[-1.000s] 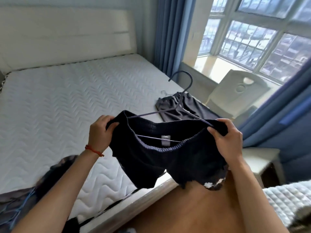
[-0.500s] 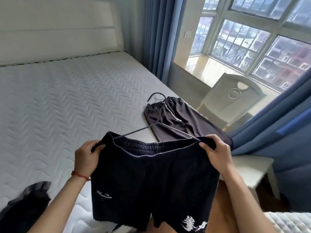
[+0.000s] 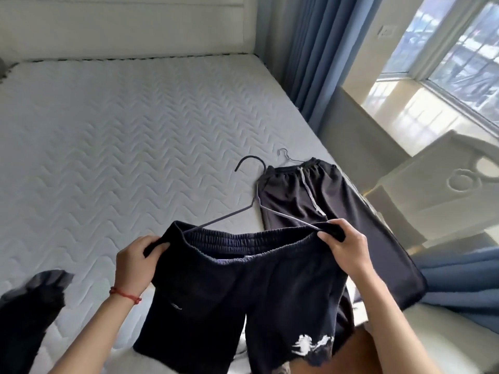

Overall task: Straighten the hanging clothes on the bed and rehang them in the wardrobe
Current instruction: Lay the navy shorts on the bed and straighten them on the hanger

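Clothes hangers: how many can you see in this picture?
2. One dark thin hanger sits in the waistband of the black shorts held up by both hands. One pale wire hanger lies under the grey drawstring trousers on the white mattress. Others may be hidden.

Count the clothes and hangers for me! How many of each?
Shorts: 1
Grey trousers: 1
Dark cloth at the left edge: 1, kind unclear
Hangers: 2, a dark one and a thin wire one
Total: 5

Red string bracelet (image 3: 125, 294), bare forearms
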Demonstrator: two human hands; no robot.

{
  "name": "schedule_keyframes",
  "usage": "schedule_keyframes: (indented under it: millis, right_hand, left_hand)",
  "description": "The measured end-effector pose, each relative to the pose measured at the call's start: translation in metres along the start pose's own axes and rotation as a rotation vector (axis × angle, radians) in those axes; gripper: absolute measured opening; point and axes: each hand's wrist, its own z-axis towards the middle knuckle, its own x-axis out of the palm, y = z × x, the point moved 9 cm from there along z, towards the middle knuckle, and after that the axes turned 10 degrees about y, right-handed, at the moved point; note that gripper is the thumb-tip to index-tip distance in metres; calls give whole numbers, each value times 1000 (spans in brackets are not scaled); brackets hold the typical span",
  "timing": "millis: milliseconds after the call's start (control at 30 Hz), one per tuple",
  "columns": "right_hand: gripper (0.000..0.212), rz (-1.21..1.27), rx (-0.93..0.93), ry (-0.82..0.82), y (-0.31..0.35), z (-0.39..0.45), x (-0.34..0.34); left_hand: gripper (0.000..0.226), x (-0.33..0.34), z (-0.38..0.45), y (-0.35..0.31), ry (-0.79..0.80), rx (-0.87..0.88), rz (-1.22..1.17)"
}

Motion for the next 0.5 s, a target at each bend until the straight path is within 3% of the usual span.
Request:
schedule_keyframes:
  millis: [233, 500]
  right_hand:
    - [21, 22, -125, 168, -7, 148, 10]
    - [23, 41, -153, 271, -17, 270, 75]
  left_hand:
    - [10, 43, 48, -8, -172, -220, 70]
    - [14, 80, 136, 29, -176, -333, 136]
